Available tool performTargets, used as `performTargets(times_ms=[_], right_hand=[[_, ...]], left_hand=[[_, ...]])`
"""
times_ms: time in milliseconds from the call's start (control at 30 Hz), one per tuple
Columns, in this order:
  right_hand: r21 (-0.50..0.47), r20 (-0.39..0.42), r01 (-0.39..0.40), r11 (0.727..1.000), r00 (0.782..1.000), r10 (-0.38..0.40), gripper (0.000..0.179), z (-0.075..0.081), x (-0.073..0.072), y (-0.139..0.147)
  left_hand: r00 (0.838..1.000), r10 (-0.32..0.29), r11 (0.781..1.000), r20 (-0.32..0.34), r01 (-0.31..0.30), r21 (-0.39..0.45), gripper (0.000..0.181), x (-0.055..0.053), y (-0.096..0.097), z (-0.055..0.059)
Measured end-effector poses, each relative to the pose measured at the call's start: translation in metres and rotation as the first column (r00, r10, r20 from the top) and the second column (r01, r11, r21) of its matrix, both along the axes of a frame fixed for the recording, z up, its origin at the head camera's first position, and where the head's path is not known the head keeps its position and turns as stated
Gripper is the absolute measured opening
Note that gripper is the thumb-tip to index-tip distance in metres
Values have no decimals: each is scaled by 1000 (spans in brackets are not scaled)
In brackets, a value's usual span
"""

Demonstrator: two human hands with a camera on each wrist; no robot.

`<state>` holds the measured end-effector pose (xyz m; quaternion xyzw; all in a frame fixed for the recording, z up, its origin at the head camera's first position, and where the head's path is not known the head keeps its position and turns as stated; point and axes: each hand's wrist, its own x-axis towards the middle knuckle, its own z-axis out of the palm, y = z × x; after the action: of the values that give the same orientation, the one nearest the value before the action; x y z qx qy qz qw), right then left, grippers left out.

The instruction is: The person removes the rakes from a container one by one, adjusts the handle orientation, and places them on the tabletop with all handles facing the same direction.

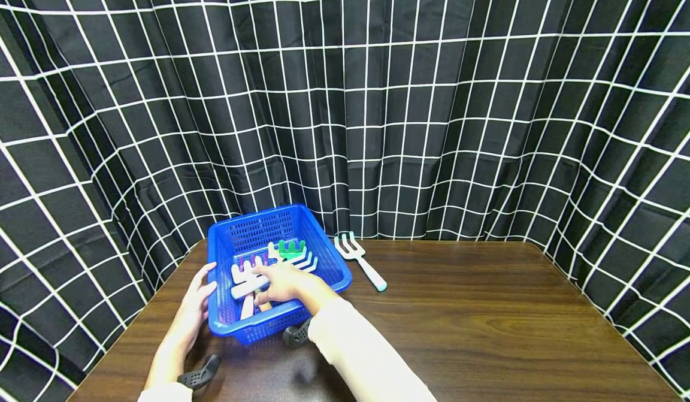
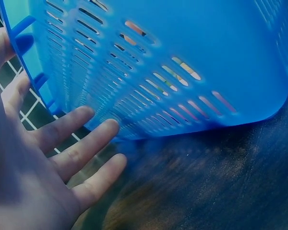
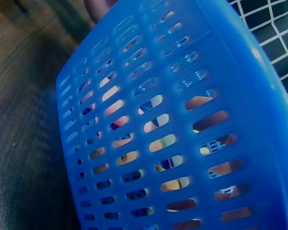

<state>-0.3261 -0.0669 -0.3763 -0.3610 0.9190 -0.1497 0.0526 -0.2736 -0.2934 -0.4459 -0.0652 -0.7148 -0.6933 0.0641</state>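
Observation:
A blue plastic basket (image 1: pixel 334 258) with slotted walls stands at the left of the table, holding several small hand forks or rakes with white, green and purple tines. My right hand (image 1: pixel 288 283) reaches over its near side and pinches the pale handle (image 1: pixel 245 288) of a white hand fork, thumb below and fingers above; part of this fork is hidden under the hand. At the basket's left rim my left hand (image 1: pixel 191 306) rests its fingertips, the fingers (image 2: pixel 86 151) loosely extended along the wall. The right wrist view has the basket wall (image 3: pixel 182 143) before the right hand.
On the table just right of the basket lies another white hand fork (image 1: pixel 369 270), tines pointing away, with a teal handle end. Brown wooden tabletop (image 1: pixel 485 318) extends to the right. A black curtain (image 1: pixel 409 120) with white grid lines hangs behind the table and along both sides.

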Motion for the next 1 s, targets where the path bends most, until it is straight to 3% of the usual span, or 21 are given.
performTargets(times_ms=[300,533,767,1000], right_hand=[[25,3,-19,1000,1000,19,65,0,-2,0],[-35,135,-38,999,990,43,68,0,1,1],[-1,80,2,1000,997,-2,59,3,2,1],[-87,149,13,996,989,0,58,2,1,2]], left_hand=[[1000,3,1000,11,-4,11,48,-4,0,0],[1000,0,1000,17,-1,24,48,-3,0,-2],[1000,-9,999,-3,9,35,46,-1,0,-2],[1000,-17,999,-6,17,40,45,-1,1,-2]])
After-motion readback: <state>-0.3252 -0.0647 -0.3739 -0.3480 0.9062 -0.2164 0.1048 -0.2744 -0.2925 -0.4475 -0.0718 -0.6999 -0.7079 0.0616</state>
